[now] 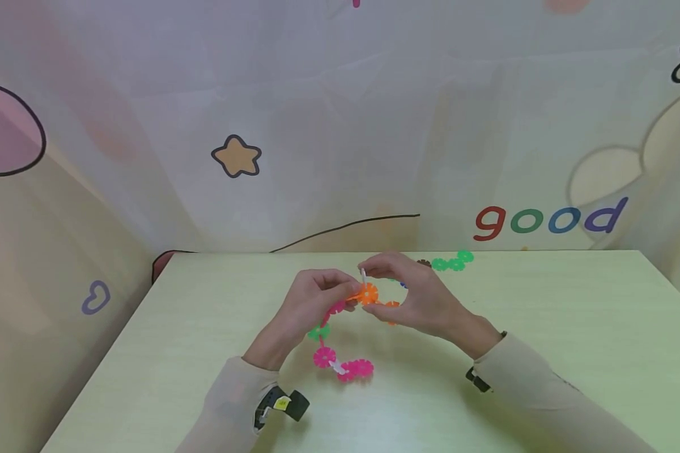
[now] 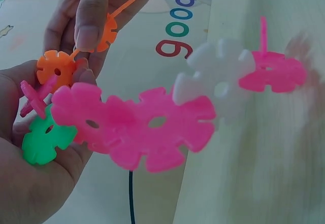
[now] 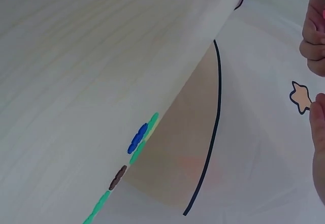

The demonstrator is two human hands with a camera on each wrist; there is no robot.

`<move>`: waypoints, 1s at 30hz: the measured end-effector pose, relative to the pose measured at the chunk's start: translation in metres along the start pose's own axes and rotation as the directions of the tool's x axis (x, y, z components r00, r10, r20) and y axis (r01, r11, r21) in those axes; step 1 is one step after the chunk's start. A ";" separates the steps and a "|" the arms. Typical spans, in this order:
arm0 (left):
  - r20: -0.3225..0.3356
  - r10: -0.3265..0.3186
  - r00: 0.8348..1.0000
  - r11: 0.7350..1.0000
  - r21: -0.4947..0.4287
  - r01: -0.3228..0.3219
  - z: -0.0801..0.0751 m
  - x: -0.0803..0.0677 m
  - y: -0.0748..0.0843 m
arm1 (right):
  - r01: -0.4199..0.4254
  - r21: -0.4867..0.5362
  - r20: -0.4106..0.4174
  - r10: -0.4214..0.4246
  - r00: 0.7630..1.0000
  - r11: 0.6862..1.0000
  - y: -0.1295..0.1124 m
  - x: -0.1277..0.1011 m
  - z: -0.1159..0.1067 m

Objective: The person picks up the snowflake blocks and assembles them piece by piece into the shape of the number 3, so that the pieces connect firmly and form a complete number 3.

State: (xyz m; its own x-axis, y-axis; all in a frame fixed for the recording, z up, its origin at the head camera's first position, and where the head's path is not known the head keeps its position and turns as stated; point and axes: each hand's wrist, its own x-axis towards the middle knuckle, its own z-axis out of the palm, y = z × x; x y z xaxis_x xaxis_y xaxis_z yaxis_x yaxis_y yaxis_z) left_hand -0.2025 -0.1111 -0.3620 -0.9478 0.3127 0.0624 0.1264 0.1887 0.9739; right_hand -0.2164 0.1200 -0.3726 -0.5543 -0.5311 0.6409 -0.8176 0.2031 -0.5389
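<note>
Pinching a linked chain of flower-shaped discs [image 1: 322, 353] above the tabletop [image 1: 204, 327], the left hand [image 1: 317, 301] likely steadies it beside an orange disc [image 1: 367, 294]. Curved nearly closed, the right hand [image 1: 416, 296] holds a white disc [image 1: 364, 276] and that orange one between thumb and fingers, apparently bracing the joint from opposite sides.

In the head view, the right hand [image 1: 422, 296] partly hides the blue piece [image 3: 137, 138] near the table's [image 1: 147, 390] far edge; the near edge is cut off.
</note>
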 end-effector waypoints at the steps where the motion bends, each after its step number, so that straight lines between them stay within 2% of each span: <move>1: 0.002 0.001 1.000 1.000 0.000 -0.001 0.000 0.000 0.000 | 0.012 -0.001 -0.002 -0.012 1.000 1.000 0.001 0.000 0.000; 10: 0.011 0.009 1.000 1.000 0.000 -0.009 0.001 -0.001 0.002 | 0.061 -0.011 -0.010 -0.061 0.998 0.998 0.004 -0.001 -0.001; 18: 0.005 -0.023 1.000 1.000 -0.020 0.023 0.000 0.000 0.000 | 0.080 -0.084 0.006 -0.079 0.997 0.993 0.001 0.000 -0.005; 24: 0.008 -0.023 1.000 0.999 -0.034 0.023 -0.001 0.000 -0.001 | 0.057 -0.127 0.016 -0.056 0.998 0.990 -0.001 0.000 -0.005; 30: 0.000 -0.014 1.000 0.999 -0.053 0.014 0.000 0.000 -0.002 | 0.001 -0.084 0.035 0.002 0.999 0.996 -0.003 -0.001 -0.009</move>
State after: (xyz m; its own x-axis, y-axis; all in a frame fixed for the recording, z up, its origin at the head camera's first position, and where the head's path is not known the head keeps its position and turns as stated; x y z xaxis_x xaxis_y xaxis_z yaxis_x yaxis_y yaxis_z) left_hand -0.2031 -0.1114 -0.3638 -0.9496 0.3097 0.0491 0.0977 0.1435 0.9848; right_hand -0.2147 0.1270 -0.3669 -0.5498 -0.5593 0.6204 -0.8285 0.2705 -0.4903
